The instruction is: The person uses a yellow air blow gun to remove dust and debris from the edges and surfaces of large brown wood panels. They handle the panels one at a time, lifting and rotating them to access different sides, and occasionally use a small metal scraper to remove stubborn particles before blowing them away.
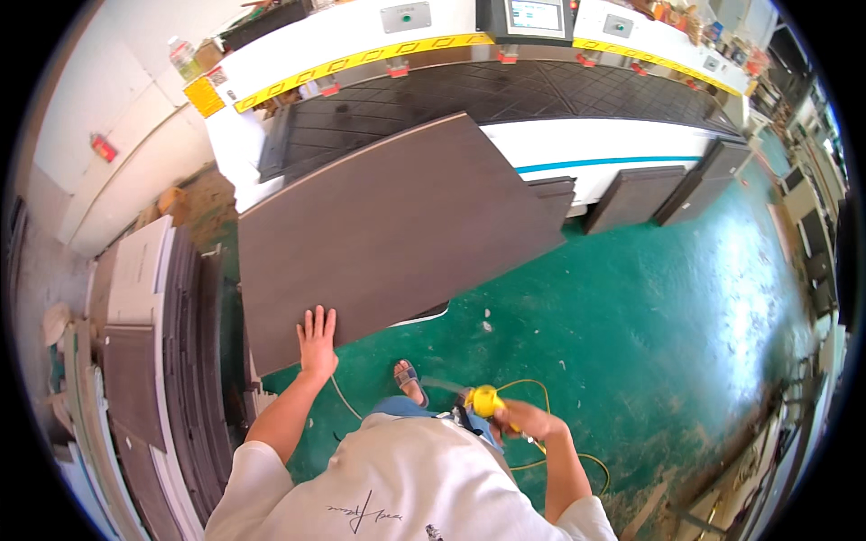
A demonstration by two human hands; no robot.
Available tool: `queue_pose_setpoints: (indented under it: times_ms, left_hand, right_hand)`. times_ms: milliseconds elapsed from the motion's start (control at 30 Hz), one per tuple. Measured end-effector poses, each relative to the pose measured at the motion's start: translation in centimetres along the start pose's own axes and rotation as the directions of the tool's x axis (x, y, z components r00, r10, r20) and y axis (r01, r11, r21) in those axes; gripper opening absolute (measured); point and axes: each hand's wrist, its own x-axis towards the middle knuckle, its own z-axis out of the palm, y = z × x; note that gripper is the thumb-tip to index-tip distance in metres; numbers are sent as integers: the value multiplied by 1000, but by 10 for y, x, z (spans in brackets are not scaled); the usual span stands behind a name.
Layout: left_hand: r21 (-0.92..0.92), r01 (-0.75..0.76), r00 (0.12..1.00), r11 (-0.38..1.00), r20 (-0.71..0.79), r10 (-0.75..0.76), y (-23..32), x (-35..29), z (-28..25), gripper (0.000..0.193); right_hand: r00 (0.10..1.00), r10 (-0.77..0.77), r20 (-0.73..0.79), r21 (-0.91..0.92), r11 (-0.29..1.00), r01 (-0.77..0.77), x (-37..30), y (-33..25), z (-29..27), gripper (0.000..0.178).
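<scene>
A large dark brown panel point(388, 225) slants across the middle of the view, its far edge over the black bed of a white machine. My left hand point(317, 343) lies flat on the panel's near left corner, fingers extended. Low on the right, close to my waist, my right hand point(527, 420) is closed around a yellow round-headed tool point(485, 401). The tool is slightly blurred, so its exact kind is unclear. Near it a thin yellow hose point(547, 397) loops down to the green floor.
The white machine point(591, 144) spans the far side, with a screen point(534, 16) on top and a black bed point(613, 93). Dark panels point(636, 194) lean against its front at right. Stacked boards point(185, 334) stand at my left. My sandalled foot point(410, 380) is on the green floor point(613, 307).
</scene>
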Motion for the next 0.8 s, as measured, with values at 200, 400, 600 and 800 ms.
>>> queue_pose_setpoints:
  times_ms: [200, 400, 600, 800]
  left_hand:
    - [-75, -29, 997, 997, 69, 34, 68, -62, -145, 92]
    - [-290, 19, 1000, 957, 22, -14, 90, -81, -364, 67]
    - [-651, 132, 990, 748, 46, -134, 39, -32, -490, 49]
    - [-457, -19, 948, 889, -290, -129, -128, 63, -495, 45]
  right_hand:
    - [985, -102, -139, 351, 925, 145, -25, 76, -36, 43]
    - [952, -281, -120, 324, 895, 305, -17, 40, -54, 33]
    - [897, -361, -256, 106, 912, 397, 52, -1, -61, 35]
    - [819, -235, -524, -392, 920, 14, 116, -9, -31, 28]
